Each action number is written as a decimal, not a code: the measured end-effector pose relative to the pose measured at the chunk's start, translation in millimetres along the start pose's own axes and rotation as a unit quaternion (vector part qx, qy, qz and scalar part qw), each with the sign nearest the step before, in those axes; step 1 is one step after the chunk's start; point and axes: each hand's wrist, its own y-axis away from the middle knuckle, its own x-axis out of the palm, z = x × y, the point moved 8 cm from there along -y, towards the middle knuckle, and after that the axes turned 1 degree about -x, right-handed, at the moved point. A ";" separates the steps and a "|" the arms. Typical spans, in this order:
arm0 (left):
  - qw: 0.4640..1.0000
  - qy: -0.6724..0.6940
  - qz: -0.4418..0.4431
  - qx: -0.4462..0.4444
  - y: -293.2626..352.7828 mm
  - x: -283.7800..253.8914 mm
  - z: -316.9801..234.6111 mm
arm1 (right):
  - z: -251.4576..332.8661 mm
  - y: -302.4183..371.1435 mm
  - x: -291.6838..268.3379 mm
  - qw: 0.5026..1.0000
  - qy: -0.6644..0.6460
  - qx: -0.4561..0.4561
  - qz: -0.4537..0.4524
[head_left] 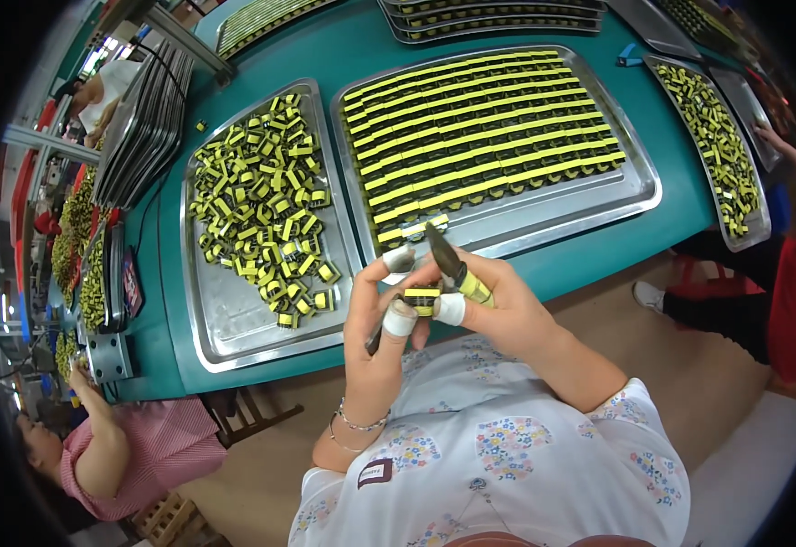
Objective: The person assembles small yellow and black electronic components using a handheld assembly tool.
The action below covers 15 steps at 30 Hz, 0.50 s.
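Observation:
Between the taped fingertips of both hands is a small yellow-and-black block-shaped component (421, 294). My left hand (370, 314) pinches it from the left; white tape wraps its thumb and a finger. A thin dark tip, which I cannot identify, pokes out beside that thumb. My right hand (507, 301) steadies the component with a taped thumb and also grips a small knife (448, 257), dark-bladed with a yellow-wrapped handle, the blade pointing up and away. Just beyond the hands, a metal tray (544, 217) holds rows of matching components. Another tray (234, 339), to the left, carries a loose heap of them.
Upright stacked trays (147, 118) stand at the far left, and more stacked trays (498, 20) lie at the back. A filled tray (739, 228) and a small blue object (629, 56) are on the right. Co-workers sit at the left (143, 456) and right.

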 end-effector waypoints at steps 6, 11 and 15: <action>0.980 0.182 -0.037 0.073 -7.9 -21.4 -6.6 | -10.2 2.3 -17.1 0.998 0.029 0.035 -0.046; 0.843 0.533 -0.070 0.032 -21.0 -25.0 -3.4 | -8.3 -2.6 -8.0 0.997 -0.018 0.039 -0.059; 0.858 0.511 -0.002 0.048 -24.2 -12.5 -4.8 | -14.7 -2.3 -5.3 0.997 0.027 0.019 -0.064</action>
